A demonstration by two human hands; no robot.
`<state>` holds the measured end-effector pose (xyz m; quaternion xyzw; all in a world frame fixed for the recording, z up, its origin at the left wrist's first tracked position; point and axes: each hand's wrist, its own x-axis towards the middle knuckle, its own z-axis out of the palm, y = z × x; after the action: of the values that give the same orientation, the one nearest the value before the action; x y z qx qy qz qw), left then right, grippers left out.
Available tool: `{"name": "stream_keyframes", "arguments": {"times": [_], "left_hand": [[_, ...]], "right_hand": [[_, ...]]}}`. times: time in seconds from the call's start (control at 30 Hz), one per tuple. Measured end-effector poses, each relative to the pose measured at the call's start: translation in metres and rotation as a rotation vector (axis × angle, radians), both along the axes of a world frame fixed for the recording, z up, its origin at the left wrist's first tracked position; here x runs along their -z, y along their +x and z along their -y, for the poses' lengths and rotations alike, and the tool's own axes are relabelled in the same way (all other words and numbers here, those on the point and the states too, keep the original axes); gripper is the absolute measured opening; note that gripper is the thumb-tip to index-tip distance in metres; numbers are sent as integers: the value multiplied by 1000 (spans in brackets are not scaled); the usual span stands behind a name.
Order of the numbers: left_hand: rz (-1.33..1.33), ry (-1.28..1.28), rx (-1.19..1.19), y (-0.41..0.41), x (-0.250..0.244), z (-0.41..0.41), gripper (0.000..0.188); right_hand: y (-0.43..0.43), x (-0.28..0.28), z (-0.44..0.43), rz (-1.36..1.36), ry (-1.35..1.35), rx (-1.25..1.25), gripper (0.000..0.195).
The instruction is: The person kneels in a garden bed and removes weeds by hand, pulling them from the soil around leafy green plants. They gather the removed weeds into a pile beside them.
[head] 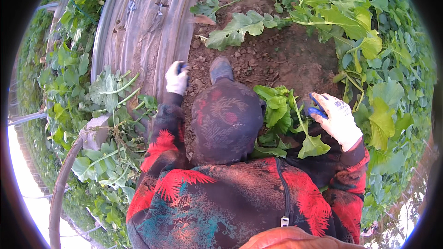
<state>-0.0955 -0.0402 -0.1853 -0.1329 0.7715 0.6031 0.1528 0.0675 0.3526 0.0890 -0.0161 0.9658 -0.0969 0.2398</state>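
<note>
My left hand (177,77), in a white work glove with blue-coated fingers, is over the soil beside the plastic film. Its fingers are curled, and I cannot tell whether anything is inside them. On the other side, my right hand (334,116) wears a matching glove that bears writing. Its thumb and forefinger are apart, with nothing visible between them. A leafy green plant (277,107) grows between this hand and my bent knee (226,121). One pale-stemmed leaf (313,145) hangs just below the right fingertips. My shoe (221,69) rests on the bare soil (249,65).
Wrinkled clear plastic film (145,27) covers a strip at the upper left. A large lobed leaf (242,29) spreads over the soil ahead. Tall leafy plants (349,20) crowd the right. At left, a curved pole (64,186) meets a grey block (97,131) among cut-looking stems.
</note>
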Motion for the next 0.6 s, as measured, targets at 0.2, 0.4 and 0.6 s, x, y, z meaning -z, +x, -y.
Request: {"name": "stream_keyframes", "arguments": {"times": [0.2, 0.4, 0.6], "left_hand": [[207, 102, 125, -34, 22, -90, 4], [-157, -449, 329, -94, 44, -104, 19], [-188, -598, 246, -153, 52, -121, 24]], "right_hand": [[-1, -2, 0, 13, -16, 4, 45], [-1, -2, -2, 47, 8, 15, 45], [-5, 1, 0, 72, 15, -4, 45]]}}
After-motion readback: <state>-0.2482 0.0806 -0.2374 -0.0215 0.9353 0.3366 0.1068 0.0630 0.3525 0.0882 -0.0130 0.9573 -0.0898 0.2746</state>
